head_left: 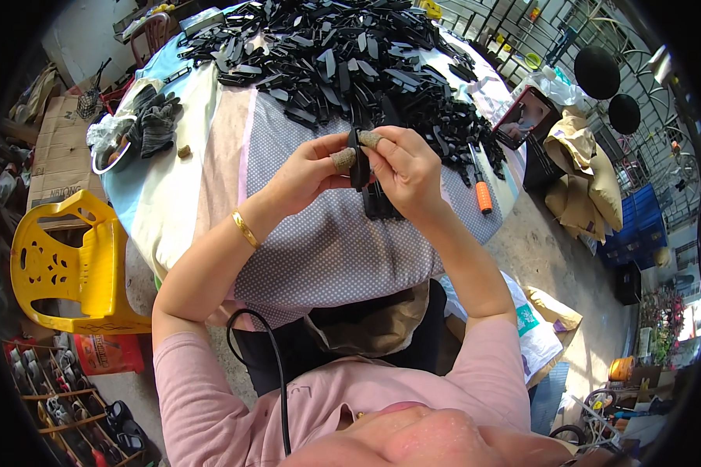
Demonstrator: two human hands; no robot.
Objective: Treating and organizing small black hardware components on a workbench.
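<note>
The left hand (317, 165) and the right hand (406, 167) meet above the near half of the tabletop (319, 253). Both hands are closed, thumbs and fingers pinching one narrow black part (359, 165) between them. The part stands roughly lengthwise, its lower end projecting below the fingers. Each hand carries a tan finger cover (343, 161); a gold bracelet (244, 230) encircles the left wrist.

Directly beneath the right hand, further black pieces (377, 204) lie on the dotted cloth. A large heap of similar black parts (343, 58) occupies the far side of the tabletop. To the right of the hands, near the edge, lies a tool with an orange handle (484, 198). Beyond it, a phone (525, 117) stands tilted. At the left edge, dark gloves (156, 124) rest against a white bowl (115, 162).
</note>
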